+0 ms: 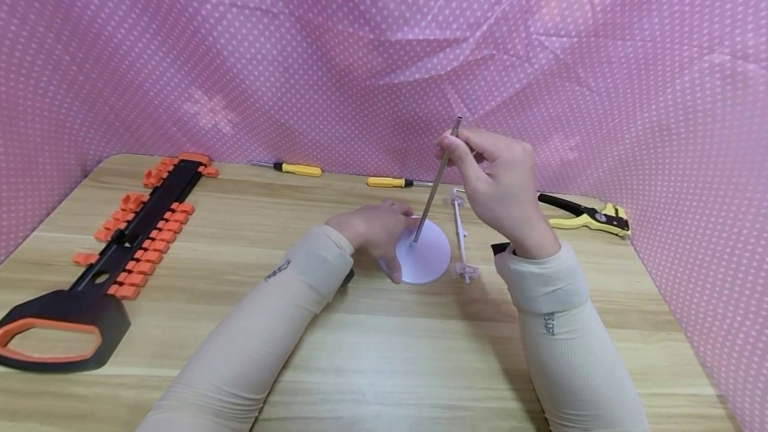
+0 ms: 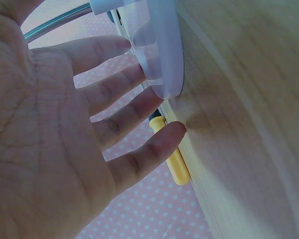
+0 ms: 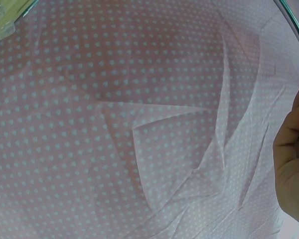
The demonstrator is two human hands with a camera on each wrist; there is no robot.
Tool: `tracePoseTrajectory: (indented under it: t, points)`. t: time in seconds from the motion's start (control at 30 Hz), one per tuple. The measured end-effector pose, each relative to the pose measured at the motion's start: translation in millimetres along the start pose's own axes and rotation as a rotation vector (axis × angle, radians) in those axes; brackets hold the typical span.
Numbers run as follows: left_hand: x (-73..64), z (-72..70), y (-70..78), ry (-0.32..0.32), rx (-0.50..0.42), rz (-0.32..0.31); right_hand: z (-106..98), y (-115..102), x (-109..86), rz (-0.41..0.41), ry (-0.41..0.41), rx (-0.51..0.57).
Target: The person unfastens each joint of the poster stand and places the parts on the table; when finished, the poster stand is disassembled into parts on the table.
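Observation:
A round white disc (image 1: 429,255) lies on the table before me, with a thin metal rod (image 1: 433,193) rising slantwise from its middle. High on the rod, my right hand (image 1: 498,175) pinches it between thumb and fingers; the top end sticks out above. My left hand (image 1: 378,229) is at the disc's left side, thumb at the near rim. In the left wrist view its fingers (image 2: 117,97) are spread and fairly straight, with tips at the disc's edge and the little finger down by the table. The right wrist view shows only part of the right hand (image 3: 294,164).
A thin white bar (image 1: 461,232) with clear ends lies right of the disc. Yellow-handled screwdrivers (image 1: 302,170) lie along the back edge. Yellow-black pliers (image 1: 591,217) are at right. A long black holder (image 1: 150,219) with orange clips lies at left. Pink dotted cloth (image 1: 384,52) hangs behind.

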State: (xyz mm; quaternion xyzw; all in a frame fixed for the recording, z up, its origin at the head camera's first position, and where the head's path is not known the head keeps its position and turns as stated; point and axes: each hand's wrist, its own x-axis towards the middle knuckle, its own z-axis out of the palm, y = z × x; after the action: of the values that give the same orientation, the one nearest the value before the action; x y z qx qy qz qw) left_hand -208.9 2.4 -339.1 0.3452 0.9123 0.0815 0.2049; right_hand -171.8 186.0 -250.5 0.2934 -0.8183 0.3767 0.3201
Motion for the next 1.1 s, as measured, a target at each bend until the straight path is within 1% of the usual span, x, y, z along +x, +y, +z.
tracePoseTrajectory:
  t: [0.3,0.6,0.8,1.1]
  points:
    - [0.4,0.3,-0.9,0.0,-0.004,0.003,1.4,1.9,-1.0,-0.017,0.007,-0.017]
    - [1.6,0.6,-1.5,0.003,0.004,0.002,0.0,1.1,0.1,-0.012,0.007,-0.015]
    - [0.7,0.2,-0.7,-0.002,-0.006,-0.003,-1.1,1.5,-0.1,0.0,0.011,-0.026]
    - [-0.5,-0.7,-0.2,-0.002,0.008,-0.004,-2.6,3.5,0.7,0.037,0.018,-0.029]
